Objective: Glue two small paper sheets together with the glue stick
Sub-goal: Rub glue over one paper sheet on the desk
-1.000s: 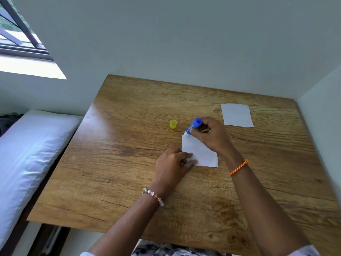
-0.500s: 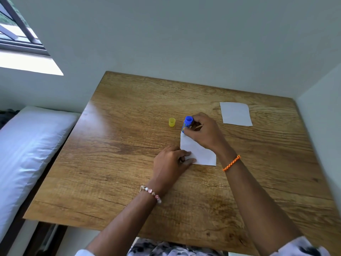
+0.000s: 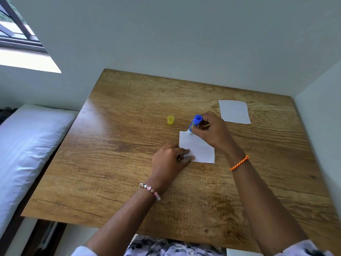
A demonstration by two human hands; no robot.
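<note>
Wooden table [image 3: 114, 163] carries two paper sheets. Right hand [image 3: 212, 133] has its grip closed around the blue glue stick [image 3: 194, 124], tip touching the near sheet [image 3: 200, 149] at its far left corner. Left hand [image 3: 168, 160] presses that sheet's near left corner, fingers curled loosely. Second sheet [image 3: 234, 111] lies apart, far right; yellow cap [image 3: 170, 120] stands left of the stick.

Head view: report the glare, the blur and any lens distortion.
Head view: window light is blown out white and throws a pale sheen on the table; wide-angle bending skews the table's edges; forearms near the bottom smear softly; the glue stick and nearer sheet stay sharp.
</note>
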